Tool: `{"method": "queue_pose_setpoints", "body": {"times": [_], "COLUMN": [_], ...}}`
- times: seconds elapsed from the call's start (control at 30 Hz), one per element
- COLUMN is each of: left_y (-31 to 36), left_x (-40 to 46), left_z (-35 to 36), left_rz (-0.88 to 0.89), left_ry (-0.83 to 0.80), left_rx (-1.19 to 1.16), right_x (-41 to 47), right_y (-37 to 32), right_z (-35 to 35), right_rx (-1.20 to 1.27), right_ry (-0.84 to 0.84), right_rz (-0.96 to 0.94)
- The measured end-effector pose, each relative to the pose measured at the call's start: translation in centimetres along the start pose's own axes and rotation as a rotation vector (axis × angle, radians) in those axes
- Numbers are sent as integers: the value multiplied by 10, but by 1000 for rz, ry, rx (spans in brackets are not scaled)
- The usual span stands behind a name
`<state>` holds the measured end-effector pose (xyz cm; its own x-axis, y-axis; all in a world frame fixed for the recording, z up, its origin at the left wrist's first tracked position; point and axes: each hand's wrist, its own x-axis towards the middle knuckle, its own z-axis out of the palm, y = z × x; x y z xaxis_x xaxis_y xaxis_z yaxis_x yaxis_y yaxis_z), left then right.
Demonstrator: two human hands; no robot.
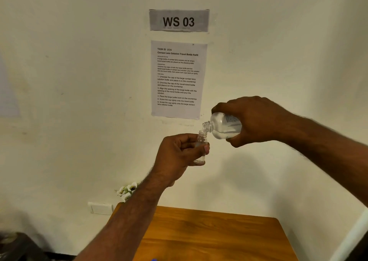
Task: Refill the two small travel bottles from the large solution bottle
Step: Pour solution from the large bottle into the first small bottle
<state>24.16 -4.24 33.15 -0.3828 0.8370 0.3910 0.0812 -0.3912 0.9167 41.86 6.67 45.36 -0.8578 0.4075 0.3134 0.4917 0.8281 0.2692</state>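
My left hand [178, 154] grips a small clear travel bottle [201, 147], upright and uncapped, held up in front of the wall. My right hand [256, 121] grips the large clear solution bottle [224, 126], tipped on its side with its open neck pointing left. The large bottle's mouth sits just above and touching the small bottle's mouth. Clear liquid lies in the lower half of the large bottle. How much liquid the small bottle holds is hard to tell. A second travel bottle and the caps are out of view.
A wooden table [219, 234] lies below the hands against a cream wall. A "WS 03" sign [178, 20] and a printed task sheet [178, 79] hang on the wall. White flowers [127, 190] and a wall socket [101, 208] sit at the left.
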Motion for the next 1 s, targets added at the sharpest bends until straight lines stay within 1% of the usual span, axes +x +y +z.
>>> {"method": "queue_pose_setpoints", "body": {"times": [1.0], "left_y": [0], "left_x": [-1], "left_z": [3], "left_rz": [1], "left_ry": [-2], "left_rx": [-2], "right_x": [0], "right_y": [2], "right_z": [3], "right_rx": [-2], "right_ry": [1], "right_rz": [-1]}}
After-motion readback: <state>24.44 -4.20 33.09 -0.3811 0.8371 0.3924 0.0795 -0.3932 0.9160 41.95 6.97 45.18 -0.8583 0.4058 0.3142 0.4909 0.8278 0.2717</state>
